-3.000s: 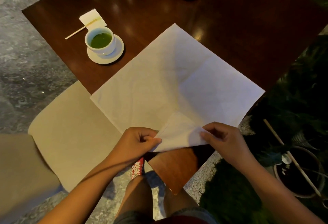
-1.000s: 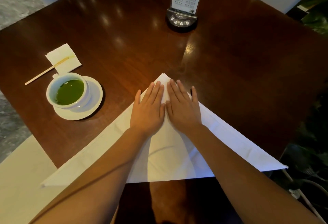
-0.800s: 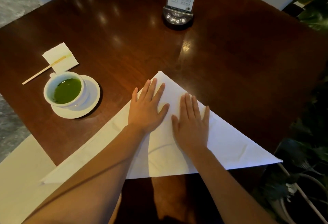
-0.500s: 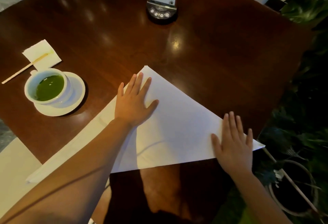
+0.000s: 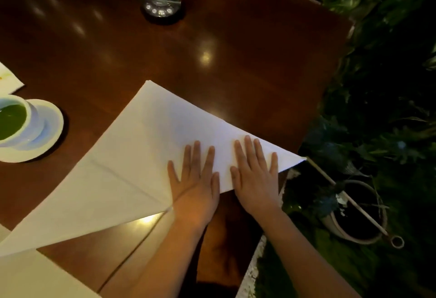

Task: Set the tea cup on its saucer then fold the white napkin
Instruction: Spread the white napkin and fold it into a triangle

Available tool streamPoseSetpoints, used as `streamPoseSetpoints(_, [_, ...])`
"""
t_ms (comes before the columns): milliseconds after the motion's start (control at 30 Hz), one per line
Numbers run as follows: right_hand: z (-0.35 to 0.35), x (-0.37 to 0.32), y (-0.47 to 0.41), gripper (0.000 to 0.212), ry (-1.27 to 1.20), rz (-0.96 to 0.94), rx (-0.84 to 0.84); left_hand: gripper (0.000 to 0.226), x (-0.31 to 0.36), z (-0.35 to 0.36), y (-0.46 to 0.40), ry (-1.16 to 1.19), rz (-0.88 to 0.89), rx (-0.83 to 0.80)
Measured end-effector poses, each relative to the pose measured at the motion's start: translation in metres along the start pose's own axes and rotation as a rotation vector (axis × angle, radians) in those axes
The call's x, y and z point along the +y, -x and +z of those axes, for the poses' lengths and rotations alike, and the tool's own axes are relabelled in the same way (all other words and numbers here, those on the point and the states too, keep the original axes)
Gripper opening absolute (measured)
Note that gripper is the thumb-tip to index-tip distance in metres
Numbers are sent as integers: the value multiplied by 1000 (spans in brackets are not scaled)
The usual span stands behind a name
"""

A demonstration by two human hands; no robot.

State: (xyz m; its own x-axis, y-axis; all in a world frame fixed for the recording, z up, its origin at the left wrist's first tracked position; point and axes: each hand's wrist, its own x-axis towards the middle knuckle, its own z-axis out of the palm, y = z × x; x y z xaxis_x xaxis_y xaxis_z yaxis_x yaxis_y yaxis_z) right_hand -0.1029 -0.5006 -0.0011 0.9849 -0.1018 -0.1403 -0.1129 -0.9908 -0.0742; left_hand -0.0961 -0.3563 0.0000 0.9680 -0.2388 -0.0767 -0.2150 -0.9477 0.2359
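We see both hands, left (image 5: 197, 183) and right (image 5: 256, 177), lying flat with fingers spread on the white triangular folded napkin (image 5: 141, 146) on the dark wooden table (image 5: 236, 50), while the white tea cup (image 5: 14, 120) of green liquid, cut off at the frame's left edge, sits on its white saucer (image 5: 50, 130).

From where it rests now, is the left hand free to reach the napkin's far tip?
Probably yes. The left hand lies flat on the napkin, and only bare cloth lies between it and the far tip. The cup on its saucer stands well to the left, clear of that path.
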Motion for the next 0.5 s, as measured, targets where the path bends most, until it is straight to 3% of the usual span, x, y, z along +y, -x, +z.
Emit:
streamPoseSetpoints(100, [-7, 26, -2, 59, 15, 18, -3, 63, -4, 0, -3, -21, 1, -15])
streamPoseSetpoints(267, [-15, 76, -10, 69, 26, 268, -54, 73, -18, -2, -3, -63, -11, -24])
streamPoseSetpoints(500, [-24, 76, -9, 76, 63, 281, -116, 82, -88, -20, 27, -108, -149, -38])
